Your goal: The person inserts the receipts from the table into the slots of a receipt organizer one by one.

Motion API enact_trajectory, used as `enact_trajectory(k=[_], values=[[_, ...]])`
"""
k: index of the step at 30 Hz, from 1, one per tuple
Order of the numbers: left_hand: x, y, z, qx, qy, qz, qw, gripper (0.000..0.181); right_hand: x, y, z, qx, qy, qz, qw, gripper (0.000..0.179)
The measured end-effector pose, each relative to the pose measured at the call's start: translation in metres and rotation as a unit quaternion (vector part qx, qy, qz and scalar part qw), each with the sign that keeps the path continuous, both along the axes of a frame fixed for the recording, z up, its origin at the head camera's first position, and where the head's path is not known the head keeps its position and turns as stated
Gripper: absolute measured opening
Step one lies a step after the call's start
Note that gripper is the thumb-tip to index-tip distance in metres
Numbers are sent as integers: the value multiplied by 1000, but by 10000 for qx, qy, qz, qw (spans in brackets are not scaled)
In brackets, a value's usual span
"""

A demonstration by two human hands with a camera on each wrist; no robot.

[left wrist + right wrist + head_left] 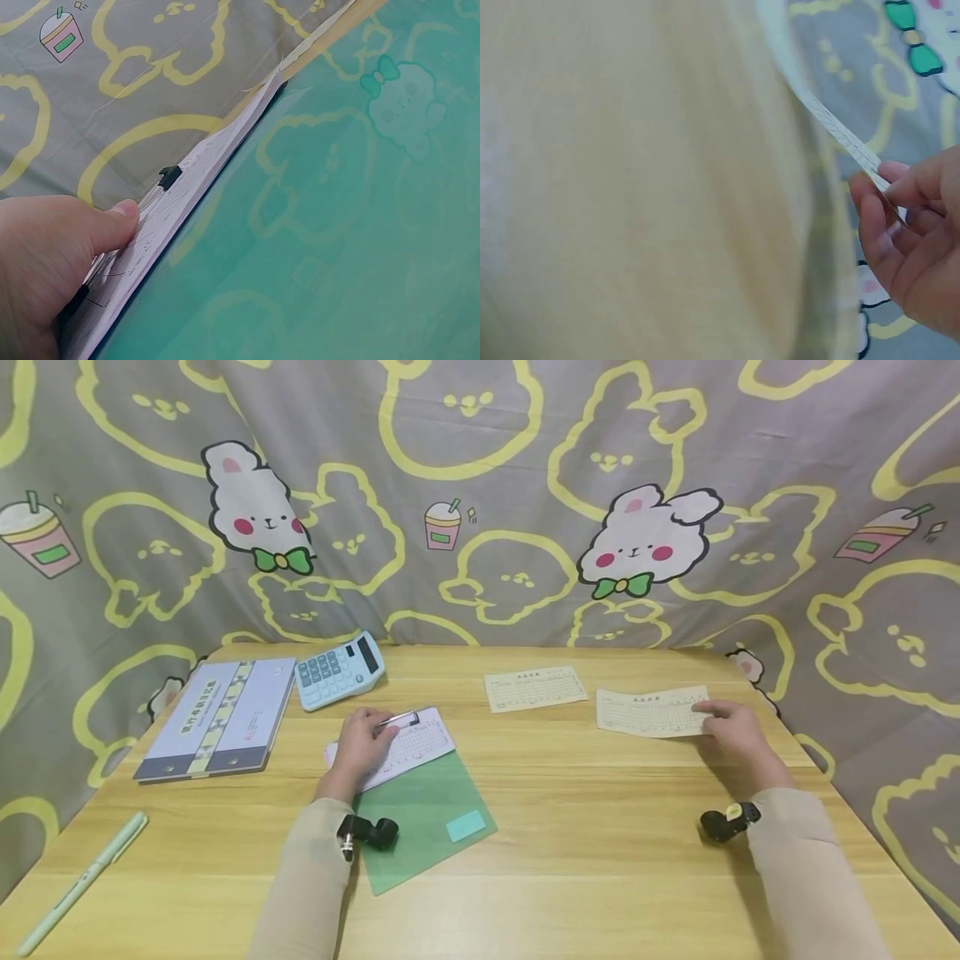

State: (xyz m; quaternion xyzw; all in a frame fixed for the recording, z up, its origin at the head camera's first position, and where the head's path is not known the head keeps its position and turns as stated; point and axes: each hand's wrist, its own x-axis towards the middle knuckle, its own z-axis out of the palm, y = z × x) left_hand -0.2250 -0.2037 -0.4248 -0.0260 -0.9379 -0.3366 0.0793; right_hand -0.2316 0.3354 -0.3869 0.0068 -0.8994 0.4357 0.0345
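Note:
My left hand [362, 745] grips the top edge of a green clipboard [423, 822], thumb over its metal clip [171, 177]. Under the clip lies a white printed form [412, 747], with a light blue sticker [467, 826] low on the board. In the left wrist view, the thumb rests by the clip wire and the other fingers are hidden. At the right, my right hand [738, 739] pinches the right end of a cream paper slip [645, 712] between thumb and fingers. The right wrist view shows that slip [844, 135] nearly edge-on.
A second printed slip [535, 687] lies left of the held one. At the back left stand a light blue calculator [337, 672] and a grey-blue ledger book [217, 718]. A pale green highlighter pen [84, 881] lies at the front left. Patterned curtain [517, 602] surrounds the wooden table [600, 843].

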Motion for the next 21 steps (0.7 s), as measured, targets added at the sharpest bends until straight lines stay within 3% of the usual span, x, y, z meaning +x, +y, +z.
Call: enact_trajectory(k=[4, 8, 10, 16, 21], values=[[0, 0, 0, 20, 52, -15, 10000, 32, -9, 19, -9, -1030, 182, 1, 9945, 34], [1, 0, 1, 21, 51, 4, 10000, 32, -26, 38, -25, -2181, 394, -73, 9751, 29], [2, 0, 1, 3, 58, 7, 10000, 32, -22, 31, -16, -2300, 404, 35, 9724, 29], [2, 1, 1, -6, 39, -9, 10000, 32, 12, -29, 36, -2469, 316, 585, 9668, 30], [1, 1, 1, 8, -14, 14, 10000, 32, 14, -58, 44, -2653, 219, 967, 9591, 32]])
